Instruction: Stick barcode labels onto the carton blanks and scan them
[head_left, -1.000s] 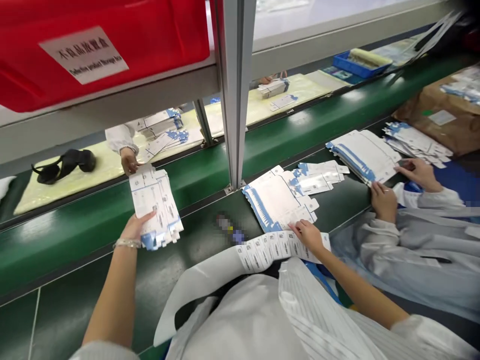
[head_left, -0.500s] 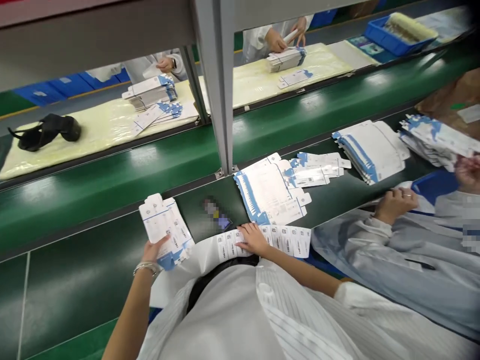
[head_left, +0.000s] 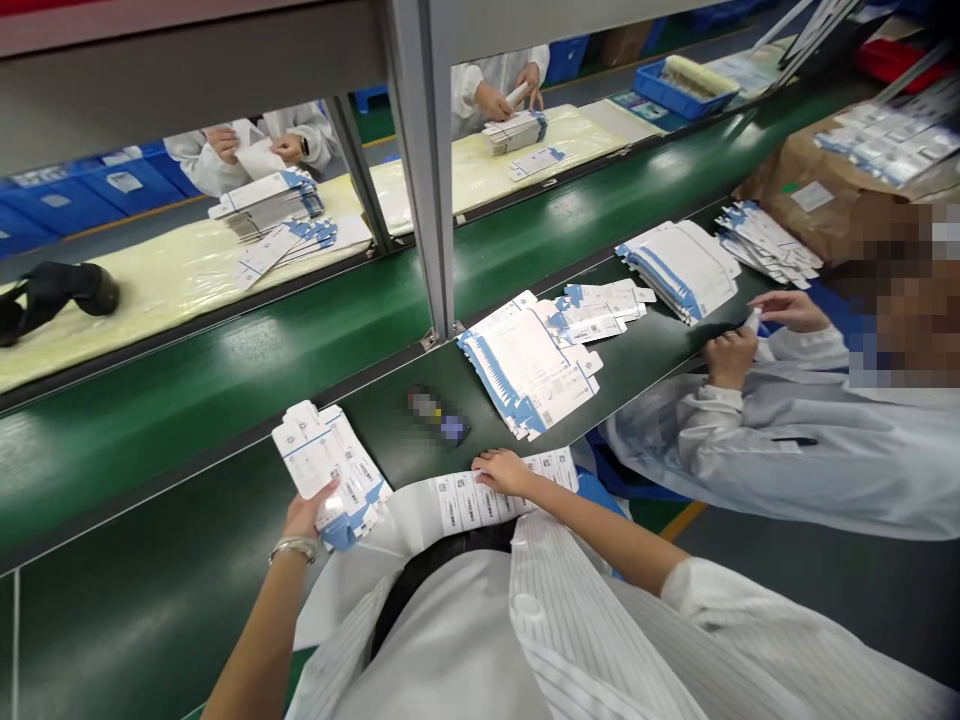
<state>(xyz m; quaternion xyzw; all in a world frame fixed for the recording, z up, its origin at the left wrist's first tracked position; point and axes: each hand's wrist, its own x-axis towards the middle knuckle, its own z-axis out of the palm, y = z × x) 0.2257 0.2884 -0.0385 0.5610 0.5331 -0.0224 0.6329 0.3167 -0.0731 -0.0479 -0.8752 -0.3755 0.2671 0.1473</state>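
My left hand (head_left: 306,513) grips the near left edge of a small pile of flat white-and-blue cartons (head_left: 311,455), thumb on top; the fingers beneath are hidden. The pile lies at the bench edge, partly over white backing paper (head_left: 412,515). My right hand (head_left: 504,471) has its fingers bent onto a strip of printed white labels (head_left: 456,503) across my lap; whether a label is lifted off is too small to tell. Beyond it lies a fanned stack of flat cartons (head_left: 525,355). A small blurred object (head_left: 439,412) rests on the dark green bench between the two piles.
A metal post (head_left: 427,180) rises behind the bench. More flat cartons (head_left: 682,268) lie to the right, near a co-worker's hands (head_left: 731,355). Across the green conveyor (head_left: 285,345), other people handle papers and cartons on a yellow-covered table (head_left: 172,270). A blue tray (head_left: 679,98) stands farther back.
The view has swung to the right. The co-worker's hands at right have come together around a small white piece. Across the conveyor, a person now holds up white paper. My hands keep nearly the same places.
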